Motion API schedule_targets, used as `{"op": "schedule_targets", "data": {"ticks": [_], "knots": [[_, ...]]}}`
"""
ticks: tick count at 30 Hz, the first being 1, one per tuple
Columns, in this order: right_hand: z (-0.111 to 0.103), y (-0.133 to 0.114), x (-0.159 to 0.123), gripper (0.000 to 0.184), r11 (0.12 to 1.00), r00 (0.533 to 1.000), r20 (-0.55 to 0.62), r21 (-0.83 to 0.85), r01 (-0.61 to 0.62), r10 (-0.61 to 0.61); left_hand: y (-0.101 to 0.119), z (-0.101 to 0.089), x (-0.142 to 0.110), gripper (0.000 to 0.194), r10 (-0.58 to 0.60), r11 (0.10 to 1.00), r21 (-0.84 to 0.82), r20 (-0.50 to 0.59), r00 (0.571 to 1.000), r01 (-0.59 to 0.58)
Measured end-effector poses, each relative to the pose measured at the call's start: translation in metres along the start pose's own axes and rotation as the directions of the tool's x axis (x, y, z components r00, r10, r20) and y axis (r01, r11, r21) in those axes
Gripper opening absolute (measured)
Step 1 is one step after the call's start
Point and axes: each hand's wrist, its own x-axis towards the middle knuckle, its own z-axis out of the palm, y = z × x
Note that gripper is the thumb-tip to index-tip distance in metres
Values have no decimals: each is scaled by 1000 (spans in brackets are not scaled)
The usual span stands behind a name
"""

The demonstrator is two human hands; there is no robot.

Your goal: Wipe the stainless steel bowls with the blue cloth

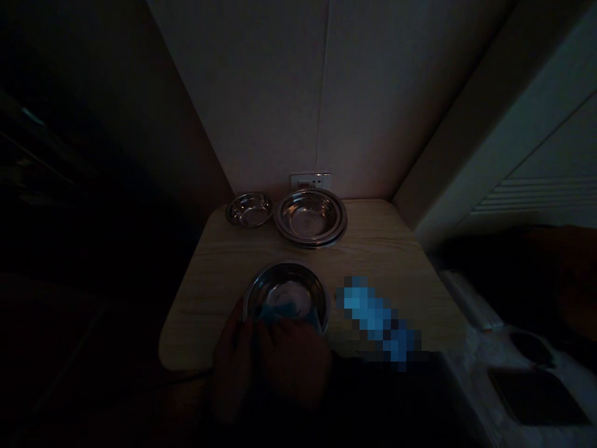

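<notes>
A shiny metal bowl [291, 274] stands near the front of a small wooden table, close to my body. My left hand [232, 367] is closed on its near left rim. Inside the near side of the bowl, my right hand [296, 358] presses a blue cloth [284, 309] against the metal, fingers closed over it. Most of the cloth lies hidden under that hand. The dim light blurs the finer detail of the fingers.
Toward the back of the table [382, 242] sit a small metal bowl [250, 210] and a stack of wider metal bowls [310, 218]. Behind them is a wall socket [311, 181]. A pixelated blue object [373, 314] lies right of the near bowl.
</notes>
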Motion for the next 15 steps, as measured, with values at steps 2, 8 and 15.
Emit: {"op": "schedule_targets", "data": {"ticks": [2, 8, 15], "knots": [[0, 9, -8, 21, 998, 998, -2, -11, 57, -57, 2, -2, 3, 51, 0, 1000, 24, -8, 1000, 0], [-10, 20, -19, 24, 998, 996, 70, -19, 57, -56, -3, 4, 12, 50, 43, 999, 1, 69, 997, -43], [-5, -3, 11, 24, 996, 997, 18, 29, -79, 78, -6, 5, 17, 50, 44, 998, -45, 87, 995, -40]]}}
